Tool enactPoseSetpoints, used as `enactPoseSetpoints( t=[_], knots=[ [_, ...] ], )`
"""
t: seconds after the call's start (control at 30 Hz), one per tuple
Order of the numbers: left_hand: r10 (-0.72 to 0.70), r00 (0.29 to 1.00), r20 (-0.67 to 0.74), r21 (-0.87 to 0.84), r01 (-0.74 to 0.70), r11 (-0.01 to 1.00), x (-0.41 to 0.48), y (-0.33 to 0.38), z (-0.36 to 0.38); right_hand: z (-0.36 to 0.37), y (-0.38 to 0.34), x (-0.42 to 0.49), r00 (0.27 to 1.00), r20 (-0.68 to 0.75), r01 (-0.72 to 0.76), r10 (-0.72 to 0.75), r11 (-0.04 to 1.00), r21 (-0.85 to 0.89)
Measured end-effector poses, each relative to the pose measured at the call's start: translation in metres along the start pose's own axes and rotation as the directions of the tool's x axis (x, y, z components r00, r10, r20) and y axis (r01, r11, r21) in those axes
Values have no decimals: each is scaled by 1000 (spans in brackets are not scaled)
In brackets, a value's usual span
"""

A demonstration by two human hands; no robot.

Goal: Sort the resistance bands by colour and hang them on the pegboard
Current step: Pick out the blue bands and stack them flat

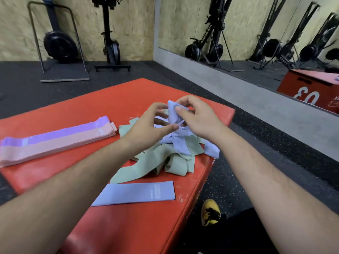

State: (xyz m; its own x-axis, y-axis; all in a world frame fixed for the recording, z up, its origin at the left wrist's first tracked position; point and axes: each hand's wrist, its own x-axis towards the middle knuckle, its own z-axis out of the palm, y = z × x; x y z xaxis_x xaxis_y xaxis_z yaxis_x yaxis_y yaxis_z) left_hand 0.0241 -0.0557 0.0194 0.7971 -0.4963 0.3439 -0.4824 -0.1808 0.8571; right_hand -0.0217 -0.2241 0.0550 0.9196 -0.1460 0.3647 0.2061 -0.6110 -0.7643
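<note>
- Nearest: flat periwinkle-blue elastic band (135,193) on red padded box (110,99).
- Left hand (148,123) and right hand (200,118) fingers pinch a crumpled blue band (173,110) atop green-and-blue tangle (165,156).
- Sorting stage; next, likely tease it free.

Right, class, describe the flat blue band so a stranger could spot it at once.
Start at the red padded box. At its near edge, in front of the tangled pile of green and blue bands, lies the flat blue band. Unlike the other blue ones, it is smoothed out straight, not crumpled.
</note>
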Motion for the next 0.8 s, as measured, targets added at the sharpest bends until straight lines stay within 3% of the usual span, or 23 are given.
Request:
enactPoseSetpoints(
  t=[0.13, 0.23, 0.4, 0.67, 0.8],
  knots=[
    [51, 982, -182, -74, -65, 995, -12, 8, -35, 30, -45, 2, 996, 60, 50, -62, 982, 184],
    [18, 972, -235, -123, -48, 991, -21, 7, -68, 45, -64, 6, 986, 138, 57, -99, 957, 283],
    [-48, 968, -248, -35, 41, 999, -40, -4, -115, 80, -67, 12, 977, 176, 79, -120, 972, 223],
    [-158, 949, -274, 128, 199, 972, -56, -23, -148, 107, -66, 18, 971, 240, -71, 10, 966, 248],
    [-112, 988, -105, 88, 121, 989, -62, -13, -141, 111, -69, 19, 968, 250, -112, 33, 945, 307]
  ],
)
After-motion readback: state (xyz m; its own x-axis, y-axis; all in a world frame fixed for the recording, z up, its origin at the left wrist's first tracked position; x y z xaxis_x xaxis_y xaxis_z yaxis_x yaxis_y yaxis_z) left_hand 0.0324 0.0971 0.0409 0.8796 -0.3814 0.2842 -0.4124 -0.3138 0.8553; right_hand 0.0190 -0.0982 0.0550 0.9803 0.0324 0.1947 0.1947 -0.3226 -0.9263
